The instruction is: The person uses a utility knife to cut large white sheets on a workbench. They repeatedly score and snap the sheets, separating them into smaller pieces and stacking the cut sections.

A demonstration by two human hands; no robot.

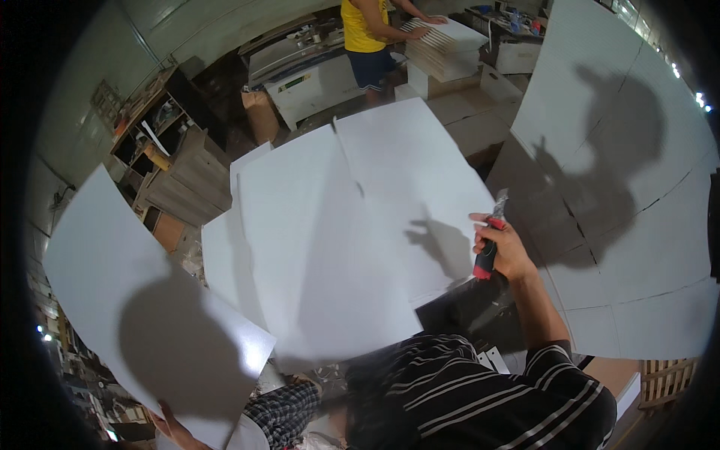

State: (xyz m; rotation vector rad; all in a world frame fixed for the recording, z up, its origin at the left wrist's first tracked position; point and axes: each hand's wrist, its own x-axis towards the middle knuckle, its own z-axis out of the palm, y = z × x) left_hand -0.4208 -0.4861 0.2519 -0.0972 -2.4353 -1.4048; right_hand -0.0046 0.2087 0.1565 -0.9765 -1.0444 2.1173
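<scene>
My right hand (511,253) is closed round a red and black utility knife (487,249), its shiny end pointing up and away from me. It is raised over the right edge of large white sheets (360,225), and its shadow falls on them. My left hand is not in view. At the lower left a hand (172,429), apparently that of a person in checkered shorts (281,411), holds up a large white panel (150,300). A head-shaped shadow lies on this panel.
Tall white panels (622,187) stand at the right. Beyond the sheets, a person in a yellow top (365,26) has both hands on a stack of white boards (446,49). A cluttered shelf unit (180,169) stands at the left, near a brown sack (260,116).
</scene>
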